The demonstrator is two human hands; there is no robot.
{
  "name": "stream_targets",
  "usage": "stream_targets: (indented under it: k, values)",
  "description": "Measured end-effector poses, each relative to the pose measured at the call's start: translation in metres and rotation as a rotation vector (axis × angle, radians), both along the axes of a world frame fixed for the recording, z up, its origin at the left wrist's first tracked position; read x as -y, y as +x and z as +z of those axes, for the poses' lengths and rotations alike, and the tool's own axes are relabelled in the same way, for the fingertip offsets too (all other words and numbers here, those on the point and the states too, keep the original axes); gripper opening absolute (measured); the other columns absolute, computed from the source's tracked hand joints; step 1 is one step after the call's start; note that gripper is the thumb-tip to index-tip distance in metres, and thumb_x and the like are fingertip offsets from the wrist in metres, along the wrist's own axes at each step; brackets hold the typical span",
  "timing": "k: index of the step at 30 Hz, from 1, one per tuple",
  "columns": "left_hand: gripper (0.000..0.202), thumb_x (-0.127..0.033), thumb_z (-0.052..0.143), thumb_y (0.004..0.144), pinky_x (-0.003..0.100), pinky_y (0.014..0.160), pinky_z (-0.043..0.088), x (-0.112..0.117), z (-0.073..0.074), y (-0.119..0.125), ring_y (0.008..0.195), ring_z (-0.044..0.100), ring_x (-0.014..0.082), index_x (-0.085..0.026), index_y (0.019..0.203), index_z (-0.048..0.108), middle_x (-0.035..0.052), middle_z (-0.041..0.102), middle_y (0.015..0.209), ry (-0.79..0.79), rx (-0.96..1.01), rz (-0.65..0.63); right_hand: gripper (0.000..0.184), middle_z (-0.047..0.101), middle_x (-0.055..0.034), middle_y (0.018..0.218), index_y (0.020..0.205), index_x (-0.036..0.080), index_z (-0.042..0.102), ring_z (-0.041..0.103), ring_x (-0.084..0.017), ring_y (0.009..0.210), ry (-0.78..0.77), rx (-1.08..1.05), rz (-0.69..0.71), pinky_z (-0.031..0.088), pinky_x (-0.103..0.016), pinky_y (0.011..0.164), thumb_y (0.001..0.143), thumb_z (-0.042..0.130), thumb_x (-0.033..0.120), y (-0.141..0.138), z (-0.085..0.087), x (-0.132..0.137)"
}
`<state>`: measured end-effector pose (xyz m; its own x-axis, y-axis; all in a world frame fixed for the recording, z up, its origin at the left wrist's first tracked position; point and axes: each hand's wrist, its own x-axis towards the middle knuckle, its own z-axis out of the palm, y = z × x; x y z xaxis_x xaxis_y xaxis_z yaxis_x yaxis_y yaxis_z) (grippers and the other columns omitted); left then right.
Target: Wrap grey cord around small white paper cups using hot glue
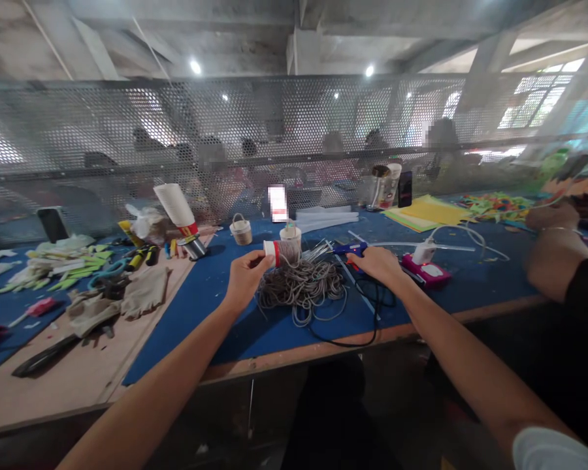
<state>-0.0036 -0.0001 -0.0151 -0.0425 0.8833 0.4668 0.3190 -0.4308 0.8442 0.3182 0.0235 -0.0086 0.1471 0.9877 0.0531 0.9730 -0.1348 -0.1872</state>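
Observation:
My left hand (245,279) is closed around the red-and-white end of a paper cup (271,252), which lies on its side in the air. Grey cord (289,252) is wound around the cup's body. In my right hand (378,264) is a blue glue gun (349,250), its nozzle pointing left toward the cup, a small gap apart. A heap of loose grey cord (301,287) lies on the blue mat under both. Just behind the held cup stands a small cord-covered cup (291,232), partly hidden. Another with a handle (241,231) stands farther left.
A tilted stack of paper cups (176,207) is at the left, near cloth gloves (144,292). A pink power block (427,271) sits right of the glue gun. Yellow sheets (434,212) lie behind. Another person's arm (551,251) reaches in at the right. Perforated metal screening (274,117) borders the back.

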Motion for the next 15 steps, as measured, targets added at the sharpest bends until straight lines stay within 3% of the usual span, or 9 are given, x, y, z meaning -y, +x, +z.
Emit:
stream_targets:
  k: [10, 13, 15]
  values:
    - [0.027, -0.038, 0.069, 0.081, 0.024, 0.070, 0.043, -0.001, -0.001, 0.000, 0.073, 0.058, 0.0148, -0.013, 0.089, 0.076, 0.0022, 0.071, 0.080, 0.008, 0.016, -0.014, 0.068, 0.074, -0.0263, 0.098, 0.094, 0.009, 0.077, 0.070, -0.038, 0.101, 0.077, 0.139, -0.010, 0.049, -0.045, 0.082, 0.097, 0.034, 0.062, -0.004, 0.004, 0.009]
    - [0.027, -0.037, 0.069, 0.080, 0.024, 0.069, 0.042, 0.001, 0.000, 0.002, 0.071, 0.058, 0.0149, -0.013, 0.089, 0.076, 0.0022, 0.071, 0.079, -0.001, 0.022, -0.012, 0.055, 0.074, -0.0203, 0.096, 0.095, 0.013, 0.073, 0.071, -0.034, 0.094, 0.269, 0.110, 0.006, 0.048, -0.043, 0.081, 0.098, 0.040, 0.056, -0.012, 0.011, 0.016]
    - [0.027, -0.038, 0.069, 0.081, 0.024, 0.069, 0.043, 0.003, 0.000, 0.003, 0.071, 0.058, 0.0148, -0.013, 0.089, 0.076, 0.0024, 0.071, 0.080, -0.005, 0.031, -0.019, 0.039, 0.074, -0.0127, 0.099, 0.097, 0.018, 0.070, 0.070, -0.029, 0.092, 0.446, -0.010, 0.140, 0.048, -0.039, 0.081, 0.098, 0.046, 0.049, -0.025, 0.018, 0.021]
